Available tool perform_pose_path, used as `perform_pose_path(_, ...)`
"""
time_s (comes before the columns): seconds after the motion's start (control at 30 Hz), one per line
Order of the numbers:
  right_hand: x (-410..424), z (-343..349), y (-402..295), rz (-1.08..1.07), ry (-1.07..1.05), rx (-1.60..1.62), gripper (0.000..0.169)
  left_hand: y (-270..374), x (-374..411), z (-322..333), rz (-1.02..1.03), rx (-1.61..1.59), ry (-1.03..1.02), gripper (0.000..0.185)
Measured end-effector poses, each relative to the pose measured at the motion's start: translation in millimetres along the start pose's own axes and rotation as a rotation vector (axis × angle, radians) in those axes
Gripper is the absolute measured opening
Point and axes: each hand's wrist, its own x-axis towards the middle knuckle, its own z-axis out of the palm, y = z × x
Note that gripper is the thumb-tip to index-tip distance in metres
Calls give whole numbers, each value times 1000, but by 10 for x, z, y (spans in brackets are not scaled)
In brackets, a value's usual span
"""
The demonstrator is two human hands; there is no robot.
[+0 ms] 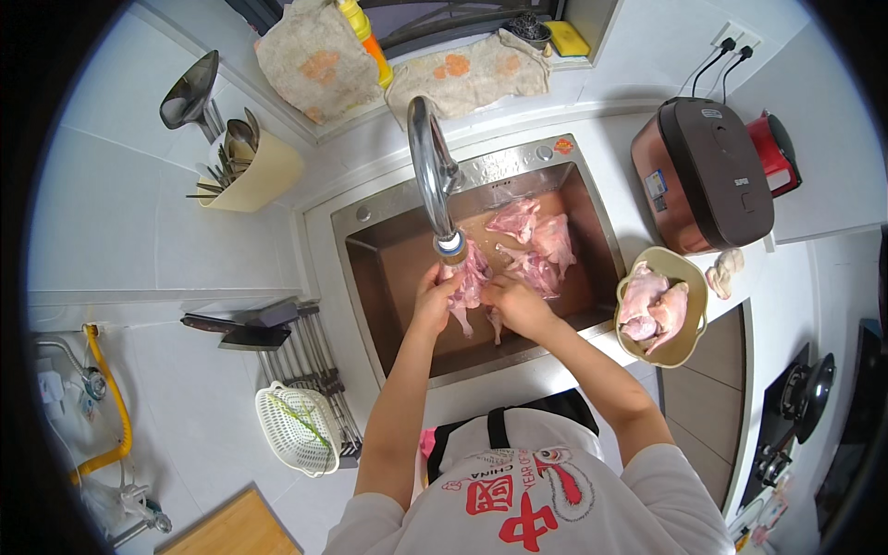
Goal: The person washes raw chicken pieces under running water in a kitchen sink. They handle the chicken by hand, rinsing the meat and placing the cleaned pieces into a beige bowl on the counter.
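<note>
Under the chrome faucet (430,166), my left hand (435,300) grips one side of a piece of raw poultry (474,267). My right hand (517,304) holds the other side, its fingertips partly hidden against the meat. Two leg ends hang from the piece over the stainless steel sink (395,284). Whether water is running cannot be made out. More raw poultry pieces (538,243) lie on the sink floor, to the right of my hands.
A beige basin (683,345) with poultry pieces (649,302) stands on the right counter, near a rice cooker (721,173). Left are a utensil holder (260,173), a cleaver (253,338) and a white colander (277,423). Rags (479,69) lie on the sill behind the faucet.
</note>
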Motion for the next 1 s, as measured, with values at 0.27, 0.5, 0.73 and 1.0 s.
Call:
perform_pose_path(0.27, 143, -26, 113, 352, 303, 467, 19, 85, 16, 55, 79, 172, -12, 39)
perform_pose_path(0.5, 560, 514, 439, 556, 551, 858, 63, -102, -63, 209, 48, 104, -98, 48)
perform_pose_path(0.73, 621, 258, 431, 768, 189, 1112, 47, -145, 21, 99, 49, 306, 119, 16)
perform_pose_path(1.0, 552, 229, 113, 604, 394, 999, 29, 11, 84, 169, 69, 283, 272, 36)
